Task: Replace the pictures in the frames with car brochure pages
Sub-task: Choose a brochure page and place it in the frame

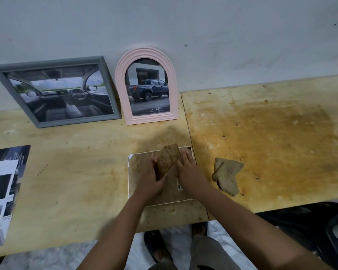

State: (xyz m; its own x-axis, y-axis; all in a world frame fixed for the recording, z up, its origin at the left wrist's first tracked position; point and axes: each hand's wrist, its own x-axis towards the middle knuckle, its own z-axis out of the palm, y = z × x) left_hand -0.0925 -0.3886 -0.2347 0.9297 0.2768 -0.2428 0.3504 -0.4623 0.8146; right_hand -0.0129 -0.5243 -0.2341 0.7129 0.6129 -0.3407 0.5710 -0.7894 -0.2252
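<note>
A white-edged picture frame (137,189) lies face down on the wooden table (76,172), its brown stained backboard up. My left hand (151,179) grips the frame's hinged brown stand flap (167,160), which is lifted and tilted up off the backboard. My right hand (187,168) rests on the backboard just right of the flap, its fingertips near the frame's top right corner. A grey rectangular frame (57,92) with a car-interior page and a pink arched frame (146,86) with a pickup-truck page lean upright against the wall.
Car brochure pages (2,190) lie at the table's left edge. A crumpled brown piece of stained board or paper (227,175) lies right of the frame. The right tabletop (271,137) is heavily stained. A dark chair (310,230) stands at the lower right.
</note>
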